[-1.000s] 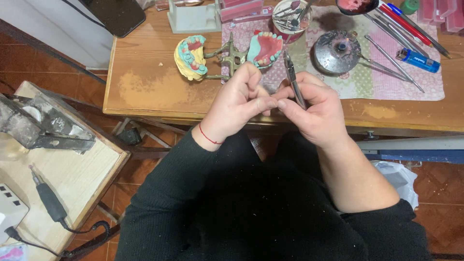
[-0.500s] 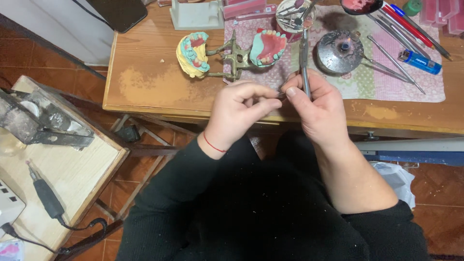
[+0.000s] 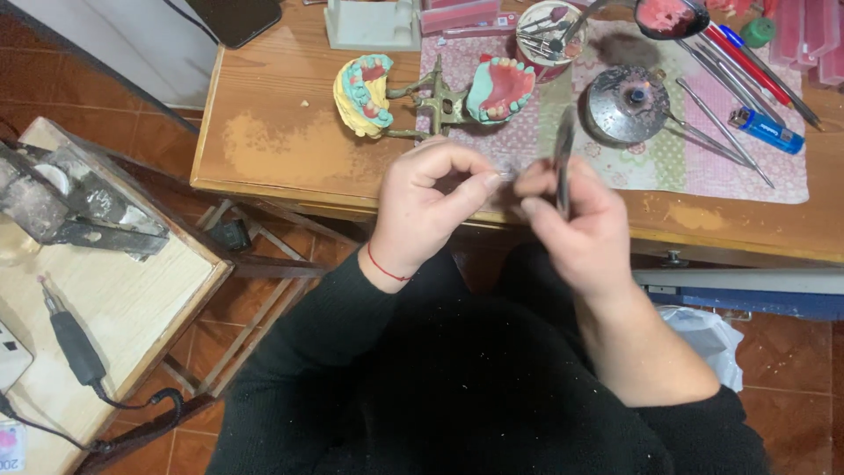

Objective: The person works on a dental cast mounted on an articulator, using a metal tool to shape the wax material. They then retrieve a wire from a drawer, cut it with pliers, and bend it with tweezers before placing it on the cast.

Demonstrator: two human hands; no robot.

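At the desk's near edge, left hand (image 3: pixel 431 207) pinches something too small to identify; right hand (image 3: pixel 576 224), at its three o'clock, grips a slim metal tool (image 3: pixel 563 158) pointing twelve o'clock.

The hands, left (image 3: pixel 431 207) and right (image 3: pixel 576 224), meet over the near edge of the desk (image 3: pixel 290 154), the right gripping a slim tool (image 3: pixel 563 163) upright. Straight ahead, the articulator (image 3: pixel 440 101) with its two dental casts blocks the way. To the right, a round metal dish (image 3: pixel 626 104), long instruments (image 3: pixel 725 127) and a lighter (image 3: pixel 765 132) crowd the mat (image 3: pixel 615 167). Bare wood lies open left of the casts. A side table (image 3: pixel 132 299) stands well off to the left.
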